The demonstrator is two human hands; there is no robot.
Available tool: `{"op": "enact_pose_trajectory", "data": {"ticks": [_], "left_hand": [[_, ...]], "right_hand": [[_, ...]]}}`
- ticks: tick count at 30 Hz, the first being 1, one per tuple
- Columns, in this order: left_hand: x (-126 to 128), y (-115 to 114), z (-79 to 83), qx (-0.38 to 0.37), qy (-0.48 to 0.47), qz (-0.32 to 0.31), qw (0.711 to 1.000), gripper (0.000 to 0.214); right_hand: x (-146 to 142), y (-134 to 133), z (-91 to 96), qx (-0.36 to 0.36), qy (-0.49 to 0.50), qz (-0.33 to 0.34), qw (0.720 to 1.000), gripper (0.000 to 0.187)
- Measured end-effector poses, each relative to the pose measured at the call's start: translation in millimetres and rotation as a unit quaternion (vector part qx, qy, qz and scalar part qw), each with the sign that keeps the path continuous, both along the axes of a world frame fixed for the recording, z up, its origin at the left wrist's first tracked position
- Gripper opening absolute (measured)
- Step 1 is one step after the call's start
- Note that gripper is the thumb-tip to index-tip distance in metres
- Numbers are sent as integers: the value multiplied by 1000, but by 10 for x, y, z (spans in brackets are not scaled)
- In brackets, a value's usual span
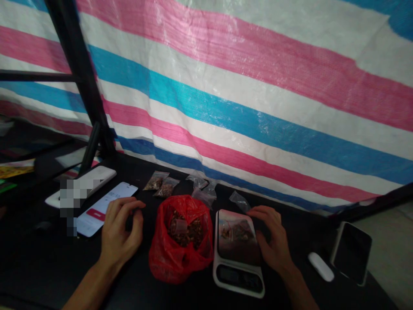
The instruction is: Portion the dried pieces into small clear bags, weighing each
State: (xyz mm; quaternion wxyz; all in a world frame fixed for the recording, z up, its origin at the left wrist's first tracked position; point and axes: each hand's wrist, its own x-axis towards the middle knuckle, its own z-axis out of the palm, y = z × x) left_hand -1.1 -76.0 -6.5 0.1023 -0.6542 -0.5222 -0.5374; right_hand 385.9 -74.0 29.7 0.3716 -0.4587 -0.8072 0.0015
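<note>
My left hand (pixel 122 228) hovers by the right edge of a lit smartphone (pixel 100 209), fingers curved, thumb apart, nothing in it. To its right stands an open red plastic bag (pixel 167 267) of brown dried bits (pixel 193 234), with a small clear cup (pixel 178 227) lying in them. My right hand (pixel 272 234) rests at the right side of a white digital scale (pixel 238 292), fingers apart from the thumb. On the scale's shiny plate lies what looks like a small clear bag (pixel 237 231) with brown bits. Its display reading is illegible.
Behind the red bag lie two filled zip bags (pixel 156 181) and several clear empty ones (pixel 203 189); another (pixel 239 200) is behind the scale. A white oblong device (pixel 103 176) sits left, a white oval case (pixel 321 267) and dark-screened device (pixel 351 253) right. Striped sheeting (pixel 226 107) hangs behind.
</note>
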Motion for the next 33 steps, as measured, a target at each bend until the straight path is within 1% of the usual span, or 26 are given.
{"op": "enact_pose_trajectory", "data": {"ticks": [3, 6, 9, 13, 16, 19, 22, 24, 28, 31, 33], "left_hand": [[27, -17, 4, 1, 3, -19, 1000, 17], [51, -39, 5, 3, 14, -33, 999, 18], [71, -52, 4, 7, 24, -47, 999, 19], [93, -40, -1, 2, 27, -59, 998, 18], [96, -29, -11, 5, 24, -61, 998, 18], [90, -32, -19, 9, 22, -59, 998, 18], [87, -41, -16, 10, 23, -61, 998, 18], [90, -46, -9, 10, 22, -62, 998, 19], [93, -56, 8, 3, 21, -70, 997, 19], [91, -59, 10, 2, 17, -75, 997, 19], [93, -57, 5, 6, 10, -80, 997, 20]], "right_hand": [[-5, -8, -14, -1, -22, -2, 1000, 39], [-10, -14, 11, -29, -47, 8, 998, 43], [-38, -34, 75, -96, -68, 22, 993, 48], [-116, -69, 145, -193, -76, 58, 976, 60], [-168, -80, 145, -226, -75, 67, 969, 64], [-195, -66, 107, -231, -75, 49, 969, 59], [-217, -48, 59, -219, -66, 31, 973, 44], [-255, -52, 37, -210, -42, 29, 976, 37], [-448, -90, 47, -220, -13, 53, 974, 39], [-674, -85, 104, -209, -43, 79, 974, 45], [-822, -52, 149, -205, -73, 83, 972, 47]]}}
